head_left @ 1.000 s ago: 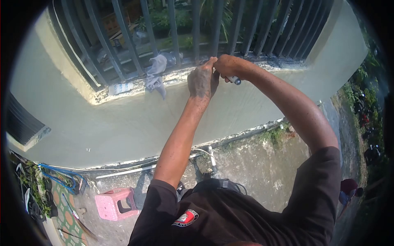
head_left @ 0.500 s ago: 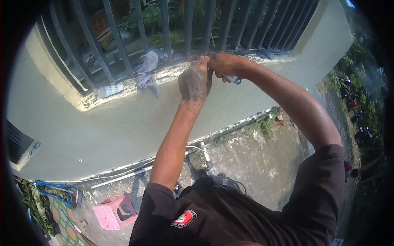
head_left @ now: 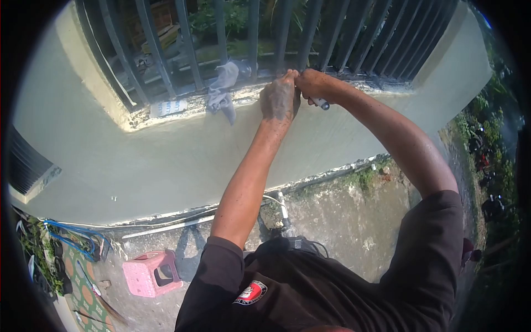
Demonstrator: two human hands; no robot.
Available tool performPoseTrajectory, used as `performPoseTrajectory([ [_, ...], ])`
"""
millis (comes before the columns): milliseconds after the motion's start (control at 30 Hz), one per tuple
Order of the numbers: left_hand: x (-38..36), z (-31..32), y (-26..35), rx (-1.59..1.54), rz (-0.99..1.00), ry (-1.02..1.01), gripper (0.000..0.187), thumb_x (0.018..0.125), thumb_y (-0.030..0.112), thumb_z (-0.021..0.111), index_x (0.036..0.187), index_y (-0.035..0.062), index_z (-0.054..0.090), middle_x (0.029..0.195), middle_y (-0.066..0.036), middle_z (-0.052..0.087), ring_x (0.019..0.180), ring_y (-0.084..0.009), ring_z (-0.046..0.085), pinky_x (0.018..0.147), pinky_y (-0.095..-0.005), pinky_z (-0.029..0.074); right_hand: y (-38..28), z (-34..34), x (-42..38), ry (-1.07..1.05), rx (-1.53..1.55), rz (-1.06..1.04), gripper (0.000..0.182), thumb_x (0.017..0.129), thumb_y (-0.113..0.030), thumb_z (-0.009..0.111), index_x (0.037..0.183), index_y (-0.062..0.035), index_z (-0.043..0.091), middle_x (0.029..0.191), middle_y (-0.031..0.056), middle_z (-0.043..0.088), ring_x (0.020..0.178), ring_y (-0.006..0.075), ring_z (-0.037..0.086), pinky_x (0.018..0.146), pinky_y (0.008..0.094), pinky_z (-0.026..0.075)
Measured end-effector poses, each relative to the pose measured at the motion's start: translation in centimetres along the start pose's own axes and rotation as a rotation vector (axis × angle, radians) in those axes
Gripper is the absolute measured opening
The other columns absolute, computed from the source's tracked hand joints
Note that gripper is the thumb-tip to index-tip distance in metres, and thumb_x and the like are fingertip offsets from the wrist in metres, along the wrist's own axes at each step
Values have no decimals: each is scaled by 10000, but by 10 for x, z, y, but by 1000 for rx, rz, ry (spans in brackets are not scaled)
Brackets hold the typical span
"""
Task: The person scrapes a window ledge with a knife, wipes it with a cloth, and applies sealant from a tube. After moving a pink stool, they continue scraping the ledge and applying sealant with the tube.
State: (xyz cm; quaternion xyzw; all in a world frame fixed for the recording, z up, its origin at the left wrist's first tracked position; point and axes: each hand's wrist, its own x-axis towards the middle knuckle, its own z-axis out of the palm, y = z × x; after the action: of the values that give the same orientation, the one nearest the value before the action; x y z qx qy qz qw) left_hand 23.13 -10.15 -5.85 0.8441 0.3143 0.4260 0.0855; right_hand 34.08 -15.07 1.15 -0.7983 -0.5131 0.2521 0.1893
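Observation:
My left hand point(head_left: 278, 98), dusted with grey, is raised to the foot of the dark window bars point(head_left: 253, 39). Its fingers are closed, and what they hold, if anything, is hidden. Right against it, my right hand point(head_left: 316, 86) is wrapped round a tool with a pale, round-ended handle point(head_left: 321, 103). Only the butt of that handle sticks out below the fist; the working end is out of sight. Left of my hands, a grey-white cloth point(head_left: 222, 91) hangs over the chipped sill point(head_left: 249, 95), between the bars.
A paper with blue lettering point(head_left: 168, 108) lies at the sill's left corner. Below runs the smooth grey-green wall point(head_left: 166, 166). On the concrete ground stand a pink plastic stool point(head_left: 145, 275) and a white pipe point(head_left: 284, 206). A blue hose point(head_left: 72, 240) lies at the left.
The whole view has shifted, so the sill and bars appear farther right and slightly higher. Both hands stay together at the base of the bars, with the tool still in my right hand.

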Motion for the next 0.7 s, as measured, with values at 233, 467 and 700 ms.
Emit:
performPoseTrajectory([
  [233, -23, 2, -6, -21, 125, 57, 253, 879, 132, 663, 1128, 88, 679, 1091, -132, 721, 800, -298, 733, 699, -378, 600, -4, 1, -31, -48, 72, -9, 448, 1015, -316, 420, 835, 48, 609, 674, 99, 591, 585, 184, 621, 494, 372, 487],
  [467, -37, 2, 15, -58, 229, 116, 270, 856, 130, 704, 1115, 60, 675, 1164, -112, 706, 769, -299, 738, 641, -377, 610, 18, 6, -52, 12, 7, 41, 519, 1036, -362, 376, 918, 78, 625, 717, 100, 607, 585, 178, 632, 512, 344, 537],
  [700, -38, 3, 24, -77, 66, -42, 427, 857, 275, 739, 1255, 150, 647, 1288, -19, 658, 994, -288, 710, 850, -393, 592, 22, -3, -62, 46, -18, -36, 416, 978, -283, 465, 938, 95, 634, 818, 176, 671, 593, 214, 692, 527, 369, 572],
])
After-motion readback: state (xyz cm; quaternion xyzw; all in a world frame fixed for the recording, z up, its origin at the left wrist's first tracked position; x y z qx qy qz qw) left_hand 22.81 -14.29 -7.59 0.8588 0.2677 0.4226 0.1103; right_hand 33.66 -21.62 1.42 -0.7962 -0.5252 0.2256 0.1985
